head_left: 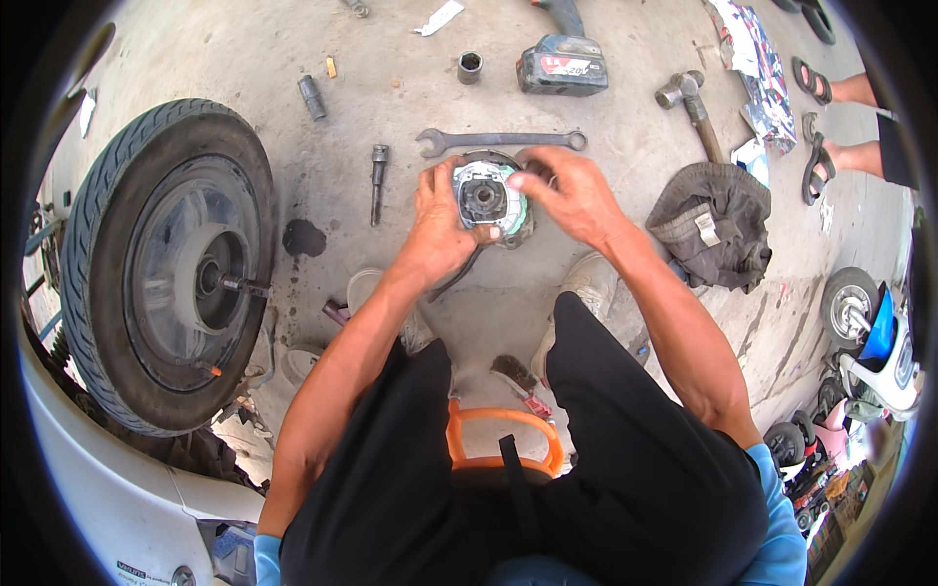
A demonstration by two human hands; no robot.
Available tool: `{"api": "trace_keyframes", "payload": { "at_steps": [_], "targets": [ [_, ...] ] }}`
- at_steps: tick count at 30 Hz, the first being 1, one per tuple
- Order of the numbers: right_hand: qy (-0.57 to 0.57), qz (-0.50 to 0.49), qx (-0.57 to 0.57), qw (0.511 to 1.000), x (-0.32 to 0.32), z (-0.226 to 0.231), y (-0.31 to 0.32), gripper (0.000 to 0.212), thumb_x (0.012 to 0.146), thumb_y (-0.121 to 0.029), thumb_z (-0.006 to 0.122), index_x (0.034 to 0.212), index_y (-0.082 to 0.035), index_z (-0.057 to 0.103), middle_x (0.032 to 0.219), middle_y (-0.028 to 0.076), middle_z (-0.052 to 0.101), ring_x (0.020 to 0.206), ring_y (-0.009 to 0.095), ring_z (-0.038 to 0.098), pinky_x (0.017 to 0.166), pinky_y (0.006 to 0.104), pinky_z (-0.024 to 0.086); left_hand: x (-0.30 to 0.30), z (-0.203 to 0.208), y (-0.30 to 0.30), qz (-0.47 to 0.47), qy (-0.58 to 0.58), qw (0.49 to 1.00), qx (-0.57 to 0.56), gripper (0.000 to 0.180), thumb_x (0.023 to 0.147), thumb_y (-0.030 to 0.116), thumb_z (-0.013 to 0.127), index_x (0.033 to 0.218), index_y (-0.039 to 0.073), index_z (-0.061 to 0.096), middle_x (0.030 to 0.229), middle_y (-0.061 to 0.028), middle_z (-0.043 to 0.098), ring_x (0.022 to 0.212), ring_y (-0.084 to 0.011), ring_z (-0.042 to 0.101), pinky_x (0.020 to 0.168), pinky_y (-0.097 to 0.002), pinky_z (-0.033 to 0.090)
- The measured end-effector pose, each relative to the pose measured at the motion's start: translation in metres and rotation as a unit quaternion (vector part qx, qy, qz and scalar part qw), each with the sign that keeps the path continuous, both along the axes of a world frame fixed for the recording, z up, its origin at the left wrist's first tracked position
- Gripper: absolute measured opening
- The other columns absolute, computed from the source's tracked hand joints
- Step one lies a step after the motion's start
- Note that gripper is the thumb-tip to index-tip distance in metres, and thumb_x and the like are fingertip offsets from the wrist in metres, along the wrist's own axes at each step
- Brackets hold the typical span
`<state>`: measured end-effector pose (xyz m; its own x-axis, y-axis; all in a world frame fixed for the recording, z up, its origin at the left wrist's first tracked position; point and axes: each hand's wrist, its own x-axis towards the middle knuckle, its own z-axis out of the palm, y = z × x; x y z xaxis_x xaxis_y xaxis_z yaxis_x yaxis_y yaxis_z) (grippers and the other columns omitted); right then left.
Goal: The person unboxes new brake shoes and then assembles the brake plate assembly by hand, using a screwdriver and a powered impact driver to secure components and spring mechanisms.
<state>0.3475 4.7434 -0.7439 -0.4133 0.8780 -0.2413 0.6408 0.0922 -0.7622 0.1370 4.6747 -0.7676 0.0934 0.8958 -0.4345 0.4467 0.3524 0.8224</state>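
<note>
In front of me is a round metal part that looks like a drum brake assembly, with a dark hole at its centre and a pale green edge. A dark cable trails from below it. My left hand grips its left side, thumb along the lower edge. My right hand is closed at the upper right rim, thumb over the face and fingers curled; their tips are partly hidden. Just beyond lies a combination wrench. An extension bar with a socket lies to the left.
A tyred wheel stands at left beside a white scooter body. Farther out are a cordless tool, a socket and a hammer. A dark cap lies right, near another person's sandalled feet. An orange-framed seat is beneath me.
</note>
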Motion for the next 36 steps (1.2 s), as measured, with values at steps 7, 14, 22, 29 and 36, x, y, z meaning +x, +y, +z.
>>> {"api": "trace_keyframes", "payload": {
  "at_steps": [7,14,22,29,36],
  "targets": [
    [0.102,-0.064,-0.234,0.965,-0.002,-0.003,-0.008,0.040,0.093,-0.018,0.072,0.125,0.005,0.063,0.100,0.018,0.073,0.086,0.024,0.069,0.076,0.0378,0.054,0.003,0.012,0.001,-0.022,0.090,0.995,0.022,0.102,0.067,0.014,0.093,0.149,0.008,0.033,0.144,-0.0222,0.038,0.136,-0.0439,0.039,0.114,-0.0501,0.038],
    [0.120,-0.084,-0.303,0.941,-0.010,0.003,-0.004,0.049,0.094,-0.024,0.074,0.125,0.012,0.061,0.097,0.019,0.072,0.086,0.021,0.068,0.077,0.0359,0.054,0.002,0.025,0.005,-0.047,0.110,0.993,-0.008,0.099,0.074,0.018,0.090,0.151,0.004,0.030,0.142,-0.0248,0.038,0.126,-0.0450,0.050,0.107,-0.0481,0.045],
    [0.053,-0.090,-0.264,0.959,-0.021,0.023,-0.011,0.057,0.090,-0.031,0.078,0.121,0.013,0.060,0.099,0.022,0.071,0.090,0.023,0.069,0.080,0.0381,0.055,-0.001,0.027,0.003,0.015,-0.030,0.998,-0.049,0.084,0.082,0.006,0.082,0.149,0.004,0.033,0.134,-0.0219,0.057,0.128,-0.0349,0.057,0.108,-0.0421,0.046],
    [0.114,-0.126,-0.319,0.932,-0.008,0.024,-0.036,0.057,0.089,-0.031,0.080,0.117,0.014,0.061,0.095,0.020,0.071,0.087,0.022,0.068,0.078,0.0356,0.055,-0.010,0.025,-0.009,0.127,-0.170,0.970,-0.116,0.063,0.088,-0.001,0.072,0.143,-0.006,0.042,0.126,-0.0178,0.063,0.116,-0.0223,0.062,0.102,-0.0354,0.050],
    [0.122,-0.144,-0.301,0.935,-0.004,0.026,-0.024,0.059,0.090,-0.033,0.080,0.116,0.017,0.061,0.092,0.019,0.072,0.079,0.020,0.070,0.071,0.0341,0.057,-0.016,0.045,0.005,0.177,-0.332,0.899,-0.226,0.047,0.095,0.006,0.068,0.135,-0.011,0.051,0.118,-0.0160,0.066,0.110,-0.0196,0.062,0.096,-0.0334,0.053]
  ]
}}
